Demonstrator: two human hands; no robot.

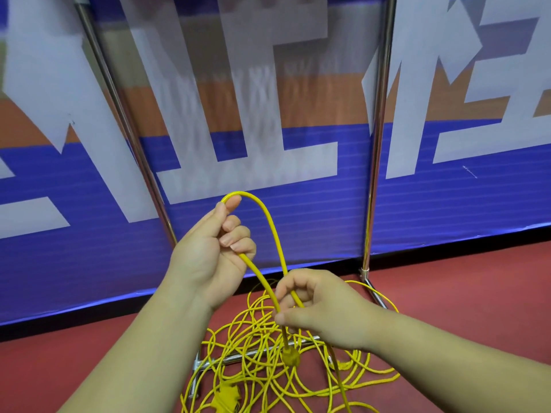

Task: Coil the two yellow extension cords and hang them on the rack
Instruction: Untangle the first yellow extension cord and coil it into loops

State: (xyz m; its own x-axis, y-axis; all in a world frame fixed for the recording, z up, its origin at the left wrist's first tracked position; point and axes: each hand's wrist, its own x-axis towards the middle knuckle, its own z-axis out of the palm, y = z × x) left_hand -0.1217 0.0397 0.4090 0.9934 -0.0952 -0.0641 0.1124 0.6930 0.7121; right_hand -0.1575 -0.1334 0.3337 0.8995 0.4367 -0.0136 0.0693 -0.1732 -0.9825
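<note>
Cord [269,222] loops between both hands [208,248], tangle [268,368] lying below.

floor [447,293]: red, smooth | on it: loose tangle of yellow extension cords [268,380], loops overlapping | chrome rack foot [253,353] lies under the tangle | second chrome foot [377,296] at right, cord loop beside it | yellow plug block [228,394] among the loops

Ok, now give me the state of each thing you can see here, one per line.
left hand: raised, gripping the top of the cord loop.
right hand: lower, pinching the loop's two strands.
cord loop: one loop formed, arching between the hands.
rack: upright, no coil on the part in view.
cord pile: uncoiled, tangled on the floor over the rack's base bar.
plug: at the end of the strand below the right hand.
</note>
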